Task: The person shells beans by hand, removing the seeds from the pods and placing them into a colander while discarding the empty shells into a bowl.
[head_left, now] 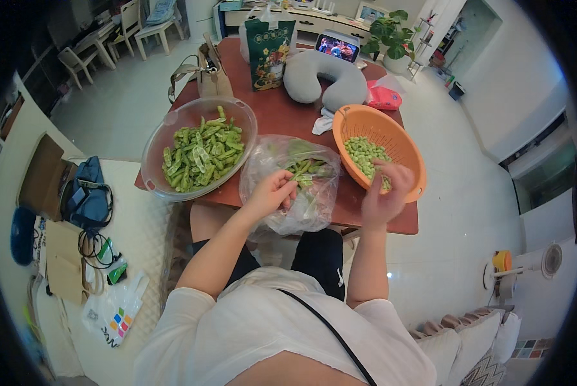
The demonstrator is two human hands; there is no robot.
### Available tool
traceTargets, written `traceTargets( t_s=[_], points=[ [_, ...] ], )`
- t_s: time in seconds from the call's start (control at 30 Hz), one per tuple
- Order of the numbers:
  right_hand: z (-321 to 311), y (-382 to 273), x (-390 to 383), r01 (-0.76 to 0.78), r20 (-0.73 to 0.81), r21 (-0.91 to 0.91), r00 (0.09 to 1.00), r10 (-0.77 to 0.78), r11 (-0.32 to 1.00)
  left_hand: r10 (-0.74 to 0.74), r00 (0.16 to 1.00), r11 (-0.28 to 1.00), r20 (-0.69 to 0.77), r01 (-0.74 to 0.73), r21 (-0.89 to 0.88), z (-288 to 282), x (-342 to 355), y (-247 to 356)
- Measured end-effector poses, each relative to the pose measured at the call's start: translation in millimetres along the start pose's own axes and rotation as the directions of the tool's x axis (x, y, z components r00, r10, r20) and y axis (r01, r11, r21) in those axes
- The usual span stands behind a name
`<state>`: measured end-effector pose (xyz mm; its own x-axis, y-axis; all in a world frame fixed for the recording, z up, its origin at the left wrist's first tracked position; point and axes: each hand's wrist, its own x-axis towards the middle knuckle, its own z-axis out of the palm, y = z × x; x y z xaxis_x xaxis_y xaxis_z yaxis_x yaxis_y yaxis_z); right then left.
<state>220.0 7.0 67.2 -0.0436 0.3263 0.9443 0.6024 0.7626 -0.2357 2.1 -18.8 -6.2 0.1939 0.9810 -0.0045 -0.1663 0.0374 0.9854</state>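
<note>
I have my left hand (272, 193) at centre frame, fingers curled into the mouth of the clear plastic bag (295, 186), pinching what looks like a green bean pod (303, 172). My right hand (386, 190), right of centre, hangs over the near rim of the orange colander (404, 138) of shelled beans (363, 153); I cannot tell whether it grips anything. That colander overhangs the table's (282, 112) edge, so a nudge could tip it.

plastic bag (301, 193) between bowl (173, 128), colander (404, 138)
</note>
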Motion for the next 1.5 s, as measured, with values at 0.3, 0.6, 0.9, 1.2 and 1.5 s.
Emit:
traceTargets(
  t_s=[0.3,0.6,0.9,1.2,1.5],
  points=[
    [-6.2,-10.2,4.9,-0.190,0.062,-0.158,0.978,0.202,0.969,0.039,0.999,0.999,-0.009,-0.039,0.003,-0.7,1.9,-9.7],
    [68.4,-26.4,-50.1,-0.321,0.506,0.194,0.843,0.186,0.927,-0.006,1.000,1.000,0.014,0.006,0.025,0.4,-1.2,-1.4],
    [70.8,-20.4,-58.0,-0.452,0.525,0.380,0.824,0.215,0.807,0.000,0.999,0.998,0.054,0.004,-0.066,-7.0,1.2,-10.6],
    [69.9,-21.3,-66.7,-0.606,0.594,0.260,0.714,0.370,0.752,0.013,1.000,1.000,-0.006,-0.013,-0.009,-3.5,0.2,-6.7],
    [68.2,-15.5,-66.4,-0.546,0.643,0.288,0.719,0.264,0.787,0.035,0.997,0.995,-0.064,-0.029,0.094,7.2,-7.9,5.3]
  ],
)
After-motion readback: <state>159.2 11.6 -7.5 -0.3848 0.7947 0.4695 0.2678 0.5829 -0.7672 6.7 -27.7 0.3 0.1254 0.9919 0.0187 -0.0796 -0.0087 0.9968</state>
